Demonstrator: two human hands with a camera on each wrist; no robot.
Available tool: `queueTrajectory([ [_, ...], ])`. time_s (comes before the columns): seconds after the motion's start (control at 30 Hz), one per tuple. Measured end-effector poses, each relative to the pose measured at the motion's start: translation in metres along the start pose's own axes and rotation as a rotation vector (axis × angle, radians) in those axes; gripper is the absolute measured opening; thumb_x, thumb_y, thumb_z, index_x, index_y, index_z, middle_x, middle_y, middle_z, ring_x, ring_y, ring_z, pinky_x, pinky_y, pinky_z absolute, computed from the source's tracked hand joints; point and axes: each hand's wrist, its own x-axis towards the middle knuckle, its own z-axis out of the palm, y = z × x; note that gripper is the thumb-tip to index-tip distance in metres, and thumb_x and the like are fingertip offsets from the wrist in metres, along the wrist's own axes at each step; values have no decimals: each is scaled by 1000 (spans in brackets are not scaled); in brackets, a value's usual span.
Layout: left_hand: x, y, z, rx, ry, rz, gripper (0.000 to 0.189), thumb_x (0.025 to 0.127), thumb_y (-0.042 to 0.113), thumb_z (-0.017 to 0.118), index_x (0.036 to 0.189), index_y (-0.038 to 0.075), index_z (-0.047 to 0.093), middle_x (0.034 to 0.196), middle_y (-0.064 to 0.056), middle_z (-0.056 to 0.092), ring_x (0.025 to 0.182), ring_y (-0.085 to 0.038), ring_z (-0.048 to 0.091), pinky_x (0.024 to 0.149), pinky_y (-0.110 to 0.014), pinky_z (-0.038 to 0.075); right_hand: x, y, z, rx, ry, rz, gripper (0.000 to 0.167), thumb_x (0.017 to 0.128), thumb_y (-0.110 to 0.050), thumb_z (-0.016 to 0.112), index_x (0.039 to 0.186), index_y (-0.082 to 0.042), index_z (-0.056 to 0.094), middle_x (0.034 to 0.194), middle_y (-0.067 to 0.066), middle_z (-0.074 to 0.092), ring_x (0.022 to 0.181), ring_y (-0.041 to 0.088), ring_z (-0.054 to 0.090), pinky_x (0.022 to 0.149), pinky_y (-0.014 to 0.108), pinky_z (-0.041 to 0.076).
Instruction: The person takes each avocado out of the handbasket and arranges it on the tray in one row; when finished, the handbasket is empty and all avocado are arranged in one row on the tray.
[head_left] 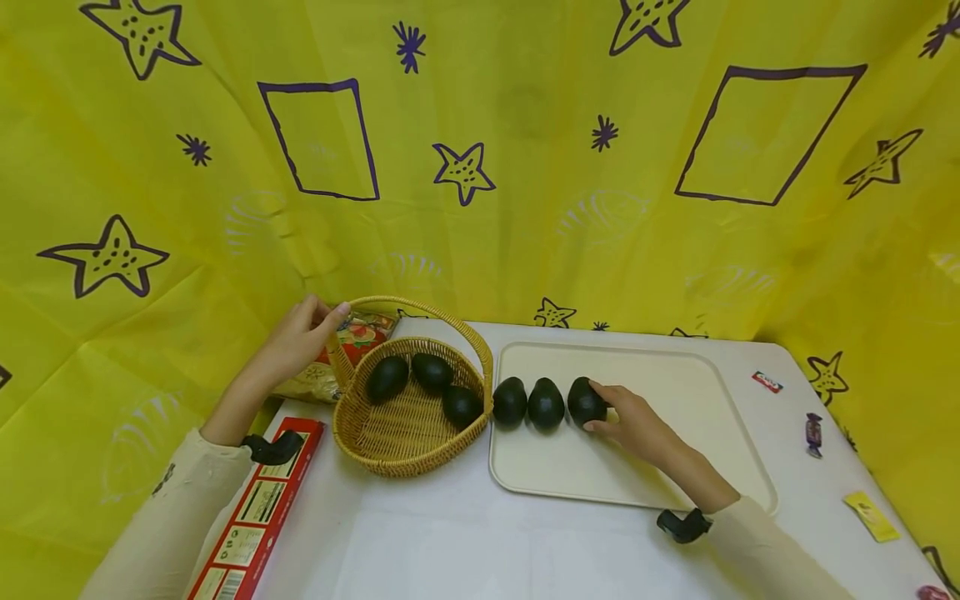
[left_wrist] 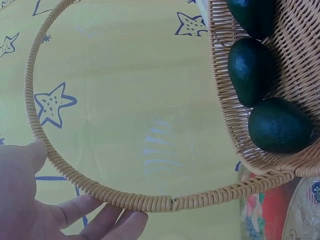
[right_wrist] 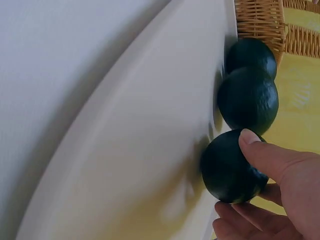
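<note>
My right hand pinches a dark green avocado on the cream tray, thumb on one side and fingers on the other. To its left stand two more avocados, a middle one and one beside the basket. The wicker basket holds three avocados, among them one at its left. My left hand holds the basket's arched handle on its left side, thumb and fingers against the wrapped cane.
Behind the basket lie colourful food packets. A long red box lies under my left forearm. Right of the tray are small wrapped sweets: a red-and-white one, a purple one and a yellow packet. A yellow patterned curtain hangs behind.
</note>
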Motion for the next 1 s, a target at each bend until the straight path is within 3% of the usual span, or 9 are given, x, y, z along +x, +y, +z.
queueTrajectory([
  [0.53,-1,1,-1,0,-12,-12,59,113,55,39,120,-3,48,103,-19,49,82,-28,46,70,-41,42,-1,-7,1,15,15,23,78,93,-27,83,154,6,47,143,31,59,114,41,66,98,59,52],
  [0.67,-1,2,-2,6,-16,-2,57,113,54,39,117,-2,48,103,-19,48,83,-28,45,70,-41,41,-3,-7,-2,-8,9,23,81,93,-29,83,156,3,44,146,31,55,124,47,61,103,63,49],
  [0.83,-1,2,-1,6,-14,-6,58,113,54,38,119,-2,47,104,-19,48,84,-28,45,70,-41,41,-5,-23,-10,-82,53,-16,78,94,-26,82,156,2,45,145,30,55,133,51,54,107,64,46],
  [1.0,-1,1,-1,4,-15,-3,57,113,54,39,118,-2,48,103,-19,49,84,-28,45,70,-41,41,0,-51,-11,-140,69,-104,62,95,-21,82,145,5,56,134,23,65,125,42,63,104,56,52],
])
